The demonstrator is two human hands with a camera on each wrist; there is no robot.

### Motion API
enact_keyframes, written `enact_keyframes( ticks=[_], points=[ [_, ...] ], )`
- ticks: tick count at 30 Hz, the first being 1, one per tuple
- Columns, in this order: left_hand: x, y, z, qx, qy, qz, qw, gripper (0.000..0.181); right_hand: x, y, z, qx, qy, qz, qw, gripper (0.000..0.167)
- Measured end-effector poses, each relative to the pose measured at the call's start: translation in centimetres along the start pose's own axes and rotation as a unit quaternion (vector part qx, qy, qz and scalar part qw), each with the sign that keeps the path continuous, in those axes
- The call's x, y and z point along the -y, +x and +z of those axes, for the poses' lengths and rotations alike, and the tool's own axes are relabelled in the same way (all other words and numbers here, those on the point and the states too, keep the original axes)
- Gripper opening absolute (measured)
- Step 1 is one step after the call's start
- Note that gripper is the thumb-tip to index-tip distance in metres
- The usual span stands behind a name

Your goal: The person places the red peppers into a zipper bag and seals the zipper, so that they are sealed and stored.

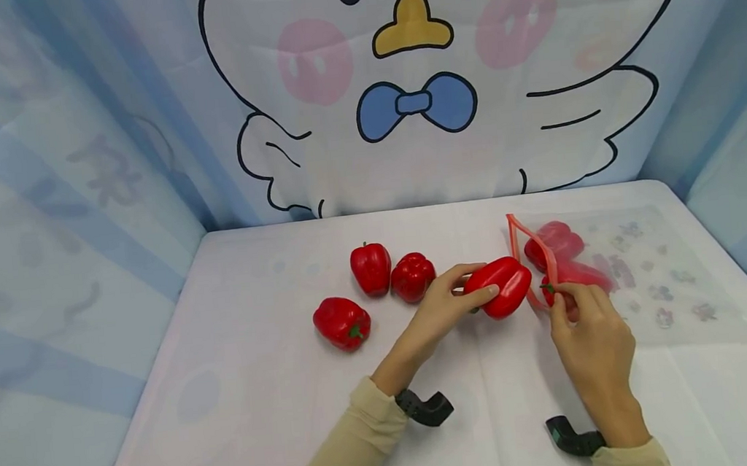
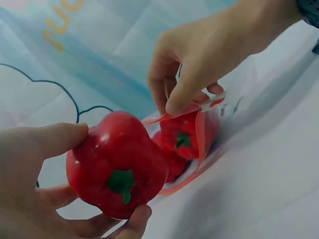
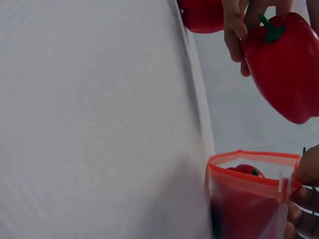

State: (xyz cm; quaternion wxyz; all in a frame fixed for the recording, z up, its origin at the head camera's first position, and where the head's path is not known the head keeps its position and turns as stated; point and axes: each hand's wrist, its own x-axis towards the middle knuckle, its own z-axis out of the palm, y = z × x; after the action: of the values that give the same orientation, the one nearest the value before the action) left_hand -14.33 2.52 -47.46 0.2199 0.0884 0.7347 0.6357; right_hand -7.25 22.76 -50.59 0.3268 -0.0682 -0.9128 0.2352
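Observation:
My left hand (image 1: 441, 301) grips a red bell pepper (image 1: 500, 287) between thumb and fingers, just left of the bag's mouth. In the left wrist view that pepper's green stem faces the camera. A see-through zip bag (image 1: 699, 273) with a red-orange rim lies on the right of the table, its mouth gaping toward the left. My right hand (image 1: 596, 347) pinches the rim, as the left wrist view also shows. Inside the bag are two red peppers, one at the back (image 1: 555, 239) and one nearer (image 1: 584, 275).
Three more red peppers lie on the white table (image 1: 260, 388) left of my left hand: one standing (image 1: 371, 268), one beside it (image 1: 413, 277), and one on its side (image 1: 343, 324) nearer me. A cartoon-printed curtain (image 1: 421, 163) hangs behind the table.

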Motion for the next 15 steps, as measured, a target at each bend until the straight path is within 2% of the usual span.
enact_keyframes(
  ticks=[9,15],
  points=[
    [0.1,1.6,1.5,-0.03,-0.064,-0.034,0.9969,0.048,0.1,0.1,-0.1,-0.001,0.0,-0.002,1.0,0.026],
    [0.2,2.7,2.8,-0.047,-0.087,-0.049,0.9938,0.046,0.0,0.1,-0.1,-0.003,-0.001,-0.002,1.0,0.025]
  ],
)
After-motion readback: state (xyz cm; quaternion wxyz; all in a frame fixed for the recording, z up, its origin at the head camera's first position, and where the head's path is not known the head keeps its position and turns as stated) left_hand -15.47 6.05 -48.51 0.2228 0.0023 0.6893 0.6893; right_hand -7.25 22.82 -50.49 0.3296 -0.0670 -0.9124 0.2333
